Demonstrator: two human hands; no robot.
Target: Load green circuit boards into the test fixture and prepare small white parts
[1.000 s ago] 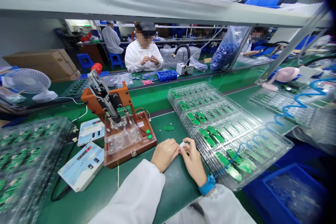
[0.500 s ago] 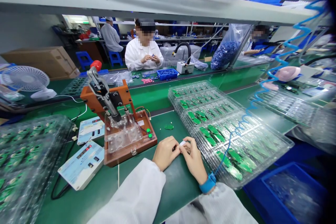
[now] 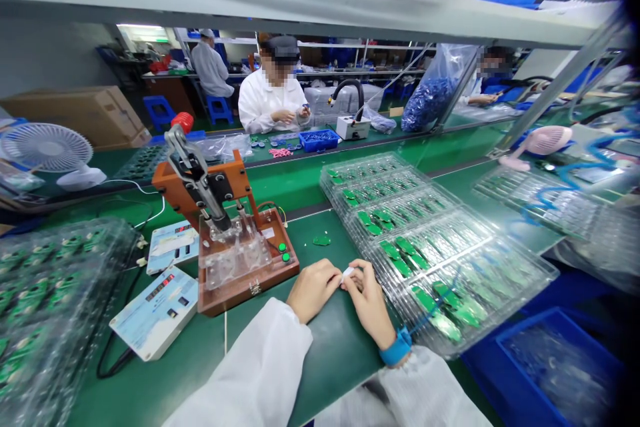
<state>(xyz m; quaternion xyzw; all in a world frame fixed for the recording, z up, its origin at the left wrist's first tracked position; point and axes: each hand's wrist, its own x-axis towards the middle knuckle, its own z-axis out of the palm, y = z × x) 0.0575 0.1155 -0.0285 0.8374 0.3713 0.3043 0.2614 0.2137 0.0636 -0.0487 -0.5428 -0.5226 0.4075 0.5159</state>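
Note:
My left hand [image 3: 313,288] and my right hand [image 3: 369,300] rest together on the green table mat, fingers curled and pinched on a small white piece [image 3: 347,272] held between them. A blue wrist strap [image 3: 395,349] sits on my right wrist. To the left stands an orange-brown test fixture [image 3: 227,233] with a red-knobbed lever and a clear plastic press block. Just right of my hands lies a clear tray [image 3: 450,260] of small green circuit boards. One loose green board [image 3: 321,239] lies on the mat beyond my hands.
Stacked clear trays of green boards [image 3: 45,300] sit at the left, two white meter boxes [image 3: 155,310] beside the fixture, a small fan [image 3: 47,150] behind. A blue bin [image 3: 555,360] is at the lower right. A person in white [image 3: 273,103] works across the belt.
My hands stay pinched on the white piece, shifted only slightly. The blue coiled cord at the right has swung about. The view has tipped a little.

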